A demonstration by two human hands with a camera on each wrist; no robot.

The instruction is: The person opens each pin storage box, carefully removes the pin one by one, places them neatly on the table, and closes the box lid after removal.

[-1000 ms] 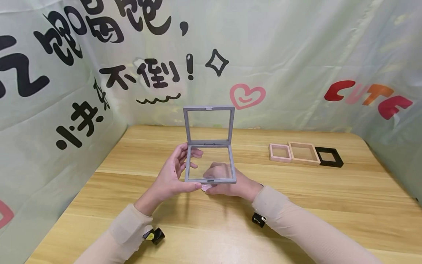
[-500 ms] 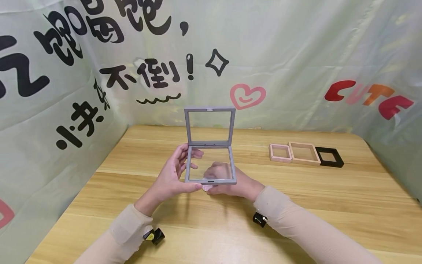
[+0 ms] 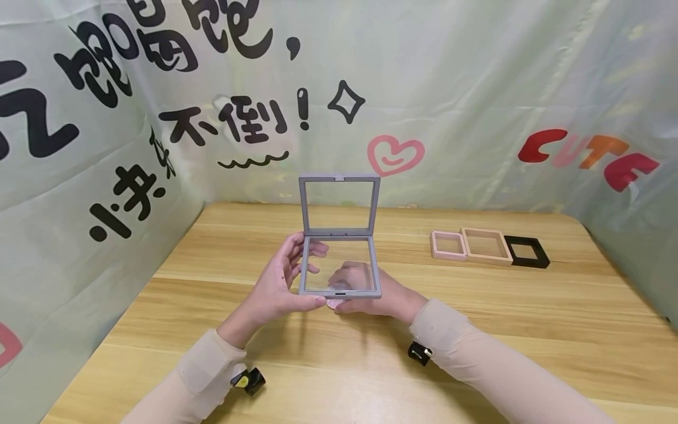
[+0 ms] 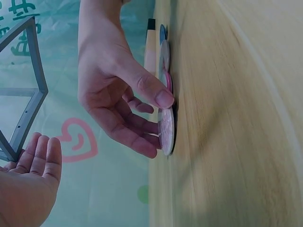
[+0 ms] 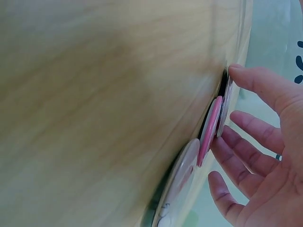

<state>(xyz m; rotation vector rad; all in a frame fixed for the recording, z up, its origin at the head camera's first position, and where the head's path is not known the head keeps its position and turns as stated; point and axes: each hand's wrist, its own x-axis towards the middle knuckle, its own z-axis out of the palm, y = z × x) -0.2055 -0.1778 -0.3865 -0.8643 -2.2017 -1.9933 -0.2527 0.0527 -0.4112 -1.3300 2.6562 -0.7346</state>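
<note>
My left hand [image 3: 278, 280] holds a grey hinged display frame [image 3: 339, 233] by its left side, thumb along the front edge. The frame stands unfolded, its lid tilted up, with clear film in both halves. Behind and below it, partly seen through the film, my right hand [image 3: 391, 297] is low at the table. In the left wrist view its thumb and fingertips pinch a pale pink round badge [image 4: 166, 132] by the rim, close to the wood. Beside that badge lie a pink-rimmed badge [image 5: 210, 130] and a larger whitish badge [image 5: 182, 182].
To the right on the wooden table [image 3: 529, 330] sit a small pink frame [image 3: 448, 245], a peach frame [image 3: 487, 246] and a black frame [image 3: 527, 252] in a touching row. A blue-edged disc [image 4: 163, 33] lies at the far end of the badge row. Printed cloth [image 3: 466, 106] hangs behind.
The display frame has shifted very slightly right and down in the head view. Both hands keep their hold, and slightly more of the pale pink badge shows below the frame.
</note>
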